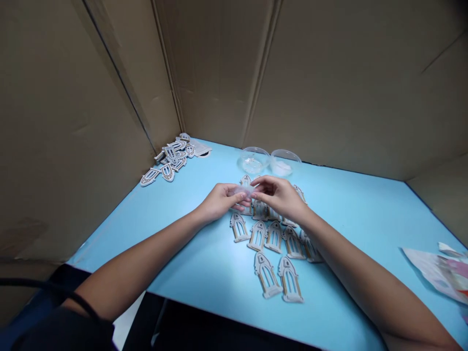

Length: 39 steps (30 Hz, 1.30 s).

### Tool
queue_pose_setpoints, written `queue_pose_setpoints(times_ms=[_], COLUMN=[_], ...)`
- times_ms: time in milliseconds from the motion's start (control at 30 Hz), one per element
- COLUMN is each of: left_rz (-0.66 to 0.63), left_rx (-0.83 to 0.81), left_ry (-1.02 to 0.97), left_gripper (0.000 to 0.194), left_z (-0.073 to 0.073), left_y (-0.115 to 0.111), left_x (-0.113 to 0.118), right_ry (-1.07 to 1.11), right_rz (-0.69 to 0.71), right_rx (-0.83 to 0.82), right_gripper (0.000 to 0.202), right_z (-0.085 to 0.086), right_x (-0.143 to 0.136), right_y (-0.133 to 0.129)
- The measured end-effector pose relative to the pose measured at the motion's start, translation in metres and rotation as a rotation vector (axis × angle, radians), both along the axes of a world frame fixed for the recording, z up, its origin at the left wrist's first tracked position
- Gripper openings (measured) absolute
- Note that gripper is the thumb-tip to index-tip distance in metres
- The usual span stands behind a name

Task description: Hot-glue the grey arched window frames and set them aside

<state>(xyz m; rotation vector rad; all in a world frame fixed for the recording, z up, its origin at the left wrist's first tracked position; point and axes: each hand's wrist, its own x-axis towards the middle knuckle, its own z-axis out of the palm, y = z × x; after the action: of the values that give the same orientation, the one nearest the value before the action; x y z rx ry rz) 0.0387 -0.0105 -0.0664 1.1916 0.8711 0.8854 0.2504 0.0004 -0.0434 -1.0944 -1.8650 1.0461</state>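
Above the middle of the table, my left hand (pixel 222 201) grips a small whitish, see-through wad (pixel 242 191) between thumb and fingers; it looks soft, but I cannot make out its kind. The fingertips of my right hand (pixel 281 196) pinch the same wad from the other side. Below and around both hands lie arch-shaped window cutouts (pixel 274 236), white with gold-brown edges, set out in rough rows. Some of the far cutouts are partly hidden by my hands. Two more cutouts (pixel 290 280) lie nearest the table's front edge.
Behind my hands stand two clear round bowls, the left bowl (pixel 253 161) holding clear bits and the right bowl (pixel 285 163) something white. A heap of similar cutouts (pixel 170 158) sits far left. Plastic packaging (pixel 438 273) lies at right. Cardboard walls (pixel 329 87) enclose the blue table (pixel 183 248).
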Motion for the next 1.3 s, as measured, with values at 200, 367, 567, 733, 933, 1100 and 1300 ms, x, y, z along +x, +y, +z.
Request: queue_pose_setpoints(times_ms=[200,367,567,733,933,1100,1300], left_rz=[0.102,0.104,0.101,-0.013,-0.165,-0.184,-0.191], left_rx=[0.041,0.061,0.088,0.091,0.069,-0.003,-0.019], left_ry=[0.014,0.028,0.077,0.246,0.358,0.305,0.239], left_gripper=[0.030,0.035,0.044,0.042,0.032,0.030,0.036], left_z=[0.006,0.004,0.001,0.004,0.003,0.001,-0.004], left_y=[0.007,0.008,0.007,0.011,0.012,0.010,0.013], left_x=[-0.011,-0.009,-0.003,-0.008,-0.010,-0.007,-0.010], right_ry=[-0.096,-0.238,-0.330,-0.262,-0.159,-0.052,-0.064], right_rz=[-0.156,-0.288,-0.505,-0.553,-0.517,-0.276,0.040], right_rx=[0.041,0.012,0.082,-0.027,-0.041,-0.144,-0.191], right_gripper=[0.041,0.034,0.031,0.037,0.041,0.037,0.014], right_z=[0.034,0.038,0.015,0.001,0.008,0.014,0.001], right_x=[0.042,0.077,0.115,0.140,0.131,0.078,0.002], right_y=[-0.003,-0.019,-0.034,-0.043,-0.050,-0.064,-0.069])
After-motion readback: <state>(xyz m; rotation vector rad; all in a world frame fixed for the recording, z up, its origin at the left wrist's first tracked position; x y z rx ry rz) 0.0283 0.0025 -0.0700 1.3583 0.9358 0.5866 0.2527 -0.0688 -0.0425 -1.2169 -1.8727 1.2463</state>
